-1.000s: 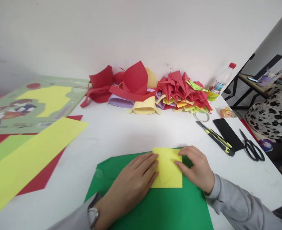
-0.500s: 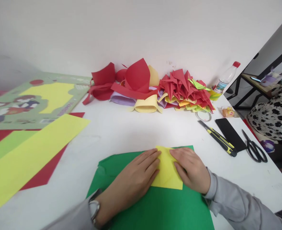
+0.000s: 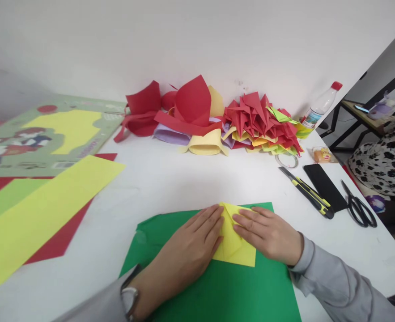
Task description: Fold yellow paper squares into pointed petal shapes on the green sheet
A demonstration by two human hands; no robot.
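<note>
Where the right hand [image 3: 273, 237] was pinching the small yellow sheet [image 3: 234, 255] by its right side a second ago, it has moved inward and now lies palm down, fingers stretched out across the sheet's upper right part. That change has raised a narrow flap between the two sets of fingertips, its ridge slanting from beside the left fingers down under the right ones, so the sheet looks only partly folded, and I judge the crease to be loose yet. Below the right fingers, the lower corner of the sheet is flat. The left hand [image 3: 187, 248] has hardly shifted: its fingers lie straight and close together over the sheet's left side, clenched on nothing, seemingly steadying it. The right fingers are likewise unclenched and seem to press rather than grasp; its thumb is hidden, so I cannot tell what that does. Beneath both hands and the yellow sheet is the green sheet [image 3: 224, 293], showing on either side of the fingers. Beyond the right fingers, well apart from them, lie the cutter [image 3: 306, 192] and the scissors [image 3: 358, 210], neither touched; past the left fingers, off to the left, is a long yellow strip [image 3: 53, 217]
</note>
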